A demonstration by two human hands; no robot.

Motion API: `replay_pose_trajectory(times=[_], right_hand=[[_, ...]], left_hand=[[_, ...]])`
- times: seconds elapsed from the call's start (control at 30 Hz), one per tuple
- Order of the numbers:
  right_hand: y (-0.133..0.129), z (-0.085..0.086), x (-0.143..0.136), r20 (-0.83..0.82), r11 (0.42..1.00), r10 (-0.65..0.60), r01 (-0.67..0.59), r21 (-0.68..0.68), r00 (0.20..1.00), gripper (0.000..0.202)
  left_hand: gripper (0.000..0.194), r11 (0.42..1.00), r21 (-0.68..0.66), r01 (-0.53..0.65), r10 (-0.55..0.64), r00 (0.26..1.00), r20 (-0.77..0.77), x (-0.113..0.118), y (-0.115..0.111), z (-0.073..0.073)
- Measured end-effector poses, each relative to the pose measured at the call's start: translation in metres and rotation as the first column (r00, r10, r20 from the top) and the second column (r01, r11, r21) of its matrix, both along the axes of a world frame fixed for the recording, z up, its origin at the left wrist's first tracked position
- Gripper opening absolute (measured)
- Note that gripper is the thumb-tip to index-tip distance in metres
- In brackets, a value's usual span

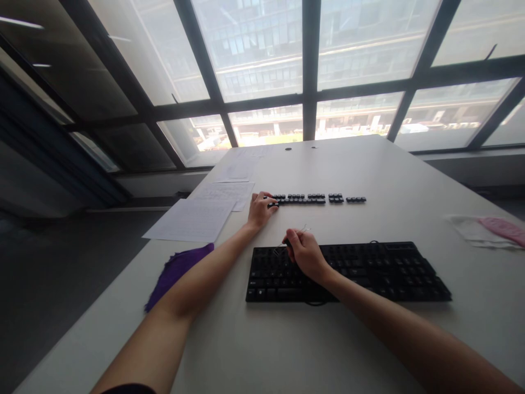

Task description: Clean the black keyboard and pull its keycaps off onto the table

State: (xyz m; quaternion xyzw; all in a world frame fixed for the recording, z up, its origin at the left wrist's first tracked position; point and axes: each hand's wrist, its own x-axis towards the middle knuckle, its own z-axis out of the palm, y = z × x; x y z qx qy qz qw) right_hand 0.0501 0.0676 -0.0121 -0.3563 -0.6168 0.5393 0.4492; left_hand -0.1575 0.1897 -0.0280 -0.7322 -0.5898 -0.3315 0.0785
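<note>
My left hand (260, 210) reaches out to the left end of a row of loose black keycaps (303, 201), with thumb and fingertips closed on a keycap (272, 205) there. Nearer to me lies a black keyboard (369, 273), some of its keys hidden by my right hand. My right hand (305, 251) is closed round a wire keycap puller (279, 249) above the keyboard's upper left part. Thin wire loops stick out of the fist on both sides. Whether the wire touches a key cannot be made out.
A purple cloth (176, 273) lies beside my left forearm. Printed paper sheets (192, 219) cover the table's left edge. At the right lie a white cloth (465, 230) and a pink cloth (502, 230). Large windows rise behind the white table (369, 169).
</note>
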Motion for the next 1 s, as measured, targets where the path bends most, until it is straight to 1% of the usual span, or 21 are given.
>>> replay_pose_trajectory(times=[0.13, 0.37, 0.57, 0.67, 0.73, 0.8, 0.9, 0.93, 1.0], right_hand=[[0.0, -0.001, 0.0, -0.009, 1.0, -0.004, 0.004, -0.013, 1.0, 0.051], [0.0, 0.0, -0.001, -0.02, 1.0, -0.005, 0.005, -0.03, 1.0, 0.052], [0.001, 0.0, -0.001, -0.019, 0.999, -0.006, 0.005, -0.042, 1.0, 0.054], [0.0, -0.001, -0.001, -0.022, 0.999, -0.003, 0.002, -0.038, 1.0, 0.053], [0.0, -0.001, -0.001, -0.032, 0.999, -0.003, 0.002, -0.035, 0.999, 0.054], [-0.001, 0.001, -0.001, -0.061, 1.0, -0.013, 0.011, -0.028, 0.998, 0.054], [0.0, 0.008, 0.002, -0.105, 0.999, -0.032, 0.032, -0.003, 0.994, 0.051], [0.002, 0.01, 0.004, -0.096, 0.999, -0.028, 0.029, 0.015, 0.995, 0.049], [0.005, 0.015, 0.008, -0.016, 0.997, 0.01, -0.009, 0.075, 1.0, 0.044]], left_hand=[[0.01, 1.0, -0.004, -0.009, 0.009, 1.0, -0.007, 0.0, 0.0, 0.0], [0.008, 1.0, -0.001, -0.028, 0.028, 0.999, 0.017, -0.001, -0.002, 0.001], [0.015, 1.0, -0.02, -0.023, 0.023, 1.0, 0.017, 0.0, -0.002, 0.002], [0.012, 1.0, -0.028, -0.014, 0.014, 1.0, 0.006, 0.0, -0.002, 0.001], [0.014, 1.0, -0.019, -0.016, 0.016, 1.0, 0.015, 0.0, -0.002, 0.002], [0.02, 1.0, -0.002, -0.026, 0.026, 0.999, 0.038, -0.001, -0.002, 0.006], [0.022, 0.999, 0.025, -0.049, 0.046, 0.995, 0.089, -0.002, -0.009, 0.022], [0.022, 0.998, 0.032, -0.052, 0.048, 0.993, 0.109, -0.001, -0.014, 0.029], [0.022, 0.999, 0.032, -0.034, 0.029, 0.988, 0.149, 0.002, -0.03, 0.042]])
